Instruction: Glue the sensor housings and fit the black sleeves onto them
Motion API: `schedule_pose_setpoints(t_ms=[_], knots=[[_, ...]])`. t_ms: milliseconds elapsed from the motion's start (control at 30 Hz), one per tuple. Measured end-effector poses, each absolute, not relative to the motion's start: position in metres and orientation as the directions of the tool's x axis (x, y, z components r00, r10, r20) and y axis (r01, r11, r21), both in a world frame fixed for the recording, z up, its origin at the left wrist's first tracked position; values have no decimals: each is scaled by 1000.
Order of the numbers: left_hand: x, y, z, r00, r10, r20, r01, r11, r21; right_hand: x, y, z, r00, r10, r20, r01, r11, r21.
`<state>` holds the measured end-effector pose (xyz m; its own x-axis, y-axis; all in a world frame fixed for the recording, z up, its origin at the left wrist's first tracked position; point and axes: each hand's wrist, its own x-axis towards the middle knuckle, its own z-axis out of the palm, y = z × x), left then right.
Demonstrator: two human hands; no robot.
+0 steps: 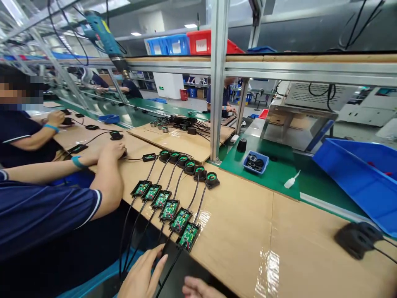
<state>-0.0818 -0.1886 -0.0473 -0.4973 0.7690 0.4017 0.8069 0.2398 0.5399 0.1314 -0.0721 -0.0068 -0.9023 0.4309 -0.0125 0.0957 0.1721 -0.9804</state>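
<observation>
My left hand point(143, 271) reaches in from the bottom edge, its thumb and forefinger apart. The fingertips are beside a black cable below the table edge; whether they touch it I cannot tell. Lower right of it, my right hand point(200, 287) shows only in part, fingers stretched out and nothing visible in them. Nearest to both is an open black housing with a green circuit board point(188, 236) at the table edge. Several more such housings point(169, 210) line up behind it. Each is joined by a cable to a round black part point(212, 179) with a green inside.
A cardboard-covered table point(235, 223) carries the row. At left, a co-worker's arm point(108, 178) rests close by. Black parts point(356, 240) lie at right, near a large blue bin point(356, 178). A small blue tray point(256, 162), a white bottle point(290, 181) and a metal post point(218, 103) stand behind.
</observation>
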Motion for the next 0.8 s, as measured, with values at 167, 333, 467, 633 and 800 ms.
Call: schedule_pose_setpoints(t_ms=[167,333,467,633,800], knots=[[-79,-190,-38,-371,884,283,791,141,596,56,-106,-44,-839,475,-267,45,-429,-902],[-114,-177,13,-270,930,249,823,89,561,23,-116,-52,-789,497,-360,-92,-676,-731],[-159,-89,44,-244,919,310,837,38,546,31,-118,-46,-766,520,-379,-153,-720,-677],[-187,47,41,-116,958,262,853,-40,521,60,-112,-32,-758,552,-347,-167,-679,-715],[-190,90,20,-85,973,214,882,-27,470,106,-87,-26,-715,614,-334,-196,-635,-747]])
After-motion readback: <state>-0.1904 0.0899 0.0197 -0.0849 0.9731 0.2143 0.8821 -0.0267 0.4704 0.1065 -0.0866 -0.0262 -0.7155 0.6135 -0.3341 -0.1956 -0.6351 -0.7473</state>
